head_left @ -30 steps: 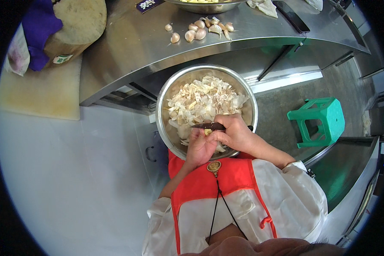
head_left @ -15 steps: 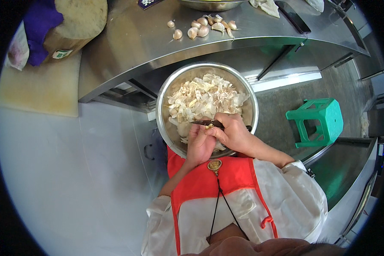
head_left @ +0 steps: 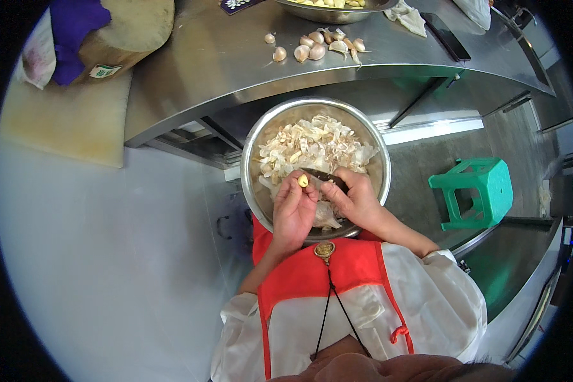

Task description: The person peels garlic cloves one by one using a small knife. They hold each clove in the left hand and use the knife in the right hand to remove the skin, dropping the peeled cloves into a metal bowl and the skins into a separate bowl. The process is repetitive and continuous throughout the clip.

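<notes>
A pale yellow peeled garlic clove [head_left: 303, 181] is pinched in the fingertips of my left hand [head_left: 292, 213]. My right hand [head_left: 361, 200] grips a small dark knife [head_left: 328, 178], its blade pointing left, close to the clove. Both hands are over the near part of a steel bowl [head_left: 251, 194] at my lap. Inside it lies a heap of papery garlic skins [head_left: 318, 145]. Unpeeled garlic cloves [head_left: 317, 51], several of them, sit on the counter beyond the bowl.
The steel counter [head_left: 223, 70] curves across the far side. On it are a basin of peeled cloves [head_left: 337, 14], a white cloth [head_left: 406, 18] and a phone [head_left: 445, 37]. A round wooden block [head_left: 134, 32] stands at far left on a cutting board [head_left: 63, 127]. A green stool [head_left: 481, 191] is at right.
The clove now shows in my left fingertips, slightly apart from the knife. My right hand has drawn a little to the right. The whole view has shifted slightly, showing more of the basin.
</notes>
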Demonstrator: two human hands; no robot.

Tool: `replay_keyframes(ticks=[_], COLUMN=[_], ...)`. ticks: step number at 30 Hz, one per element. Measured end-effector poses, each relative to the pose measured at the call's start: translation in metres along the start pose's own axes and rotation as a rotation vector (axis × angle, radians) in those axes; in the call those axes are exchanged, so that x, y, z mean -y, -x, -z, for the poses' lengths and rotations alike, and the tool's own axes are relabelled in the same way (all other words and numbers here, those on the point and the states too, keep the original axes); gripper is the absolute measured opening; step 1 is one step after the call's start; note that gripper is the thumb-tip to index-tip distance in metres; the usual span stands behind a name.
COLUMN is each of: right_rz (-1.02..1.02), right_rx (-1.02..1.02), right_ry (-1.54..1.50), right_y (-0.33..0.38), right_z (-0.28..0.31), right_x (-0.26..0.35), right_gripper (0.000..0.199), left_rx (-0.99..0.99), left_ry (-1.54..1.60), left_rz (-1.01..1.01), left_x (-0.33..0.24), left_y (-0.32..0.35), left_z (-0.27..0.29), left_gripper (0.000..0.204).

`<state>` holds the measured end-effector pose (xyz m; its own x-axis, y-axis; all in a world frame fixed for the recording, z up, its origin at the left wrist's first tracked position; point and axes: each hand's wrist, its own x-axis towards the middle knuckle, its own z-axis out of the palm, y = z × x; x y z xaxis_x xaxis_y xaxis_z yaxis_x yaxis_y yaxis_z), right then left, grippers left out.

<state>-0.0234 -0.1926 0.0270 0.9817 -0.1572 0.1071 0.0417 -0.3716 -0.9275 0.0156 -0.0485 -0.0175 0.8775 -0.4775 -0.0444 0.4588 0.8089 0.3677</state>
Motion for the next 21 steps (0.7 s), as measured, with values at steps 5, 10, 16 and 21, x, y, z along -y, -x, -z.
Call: replay_keyframes(ticks=[5,10,16,21], right_rz=[-0.047,-0.004,-0.16,-0.392], right_rx=[0.024,0.01,-0.043,0.12], right_ry=[0.054,-0.011,-0.26,-0.525], right_y=[-0.001,-0.001,-0.007,-0.017], right_z=[0.0,0.002,0.004,0.006], right_x=[0.004,0.011,-0.011,-0.026], right_gripper=[0.021,0.023,0.026,0.019], left_rx=[-0.096,-0.018,-0.111,-0.02], left_ry=[-0.054,0.001,-0.235,-0.347], left_rz=[0.004,0.063,0.104,0.104], left_x=[-0.005,-0.01,-0.032,-0.058], left_y=[0.003,0.004,0.007,0.0], left_z=[-0.011,-0.004,-0.006,-0.024], left_gripper=[0.018,0.016,0.021,0.04])
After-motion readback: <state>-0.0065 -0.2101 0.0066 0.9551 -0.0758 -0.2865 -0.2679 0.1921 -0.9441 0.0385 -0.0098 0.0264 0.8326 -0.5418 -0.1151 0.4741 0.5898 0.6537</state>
